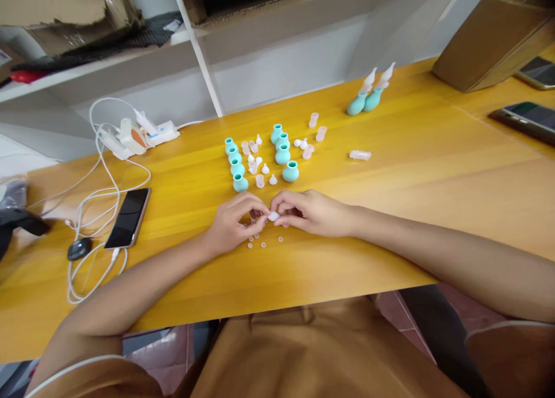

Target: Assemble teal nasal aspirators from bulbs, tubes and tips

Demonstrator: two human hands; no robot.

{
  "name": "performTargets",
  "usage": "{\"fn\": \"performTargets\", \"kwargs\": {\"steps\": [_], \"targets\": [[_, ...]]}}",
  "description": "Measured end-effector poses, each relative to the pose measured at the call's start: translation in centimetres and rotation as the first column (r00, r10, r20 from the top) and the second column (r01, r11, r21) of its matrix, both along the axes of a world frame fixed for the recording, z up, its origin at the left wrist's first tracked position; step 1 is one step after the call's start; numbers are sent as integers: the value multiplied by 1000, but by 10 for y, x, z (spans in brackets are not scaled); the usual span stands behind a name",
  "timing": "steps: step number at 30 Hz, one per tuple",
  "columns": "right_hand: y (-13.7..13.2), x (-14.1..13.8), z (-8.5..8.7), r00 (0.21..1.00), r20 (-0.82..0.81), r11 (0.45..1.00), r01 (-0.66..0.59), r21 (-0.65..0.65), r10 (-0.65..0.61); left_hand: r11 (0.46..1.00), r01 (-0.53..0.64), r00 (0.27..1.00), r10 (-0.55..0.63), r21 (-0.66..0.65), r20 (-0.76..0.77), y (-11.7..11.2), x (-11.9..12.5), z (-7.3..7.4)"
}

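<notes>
Both my hands meet at the middle of the wooden table. My left hand (240,222) pinches one side of a small white nozzle tip (273,216), and my right hand (310,212) pinches its other side. Several tiny pale pink rings (263,245) lie just below my left fingers, some partly hidden by them. Beyond the hands stand two rows of teal rubber bulbs (291,171), open necks upward. Among them are small white nozzle tips (273,179) and translucent pink cups (259,181). Two assembled bulbs with white tips (373,97) stand at the back right.
A clear tube-like piece (360,155) lies to the right. At left are a phone (128,218), looped white cables (93,196) and a power strip (162,133). A cardboard box (485,40) and another phone (526,121) are at far right. A white shelf (203,57) stands behind the table.
</notes>
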State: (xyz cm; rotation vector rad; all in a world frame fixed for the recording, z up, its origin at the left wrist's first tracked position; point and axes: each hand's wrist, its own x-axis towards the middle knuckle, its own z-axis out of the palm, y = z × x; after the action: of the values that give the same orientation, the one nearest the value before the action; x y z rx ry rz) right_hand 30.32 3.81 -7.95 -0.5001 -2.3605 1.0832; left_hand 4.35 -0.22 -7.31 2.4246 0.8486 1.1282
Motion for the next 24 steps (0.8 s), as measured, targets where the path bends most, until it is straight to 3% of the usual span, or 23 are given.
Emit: {"fn": "performTargets", "kwargs": {"steps": [7, 13, 24], "targets": [[-1, -4, 4, 988, -134, 971, 46, -236, -79, 999, -52, 998, 52, 4, 47, 1, -1, 2], [-1, -11, 0, 961, -256, 843, -50, -536, -105, 996, -28, 999, 26, 88, 26, 2, -3, -1], [-3, -15, 0, 946, -305, 772, -113, -625, -109, 994, 12, 999, -16, 112, 31, 3, -4, -3]]}}
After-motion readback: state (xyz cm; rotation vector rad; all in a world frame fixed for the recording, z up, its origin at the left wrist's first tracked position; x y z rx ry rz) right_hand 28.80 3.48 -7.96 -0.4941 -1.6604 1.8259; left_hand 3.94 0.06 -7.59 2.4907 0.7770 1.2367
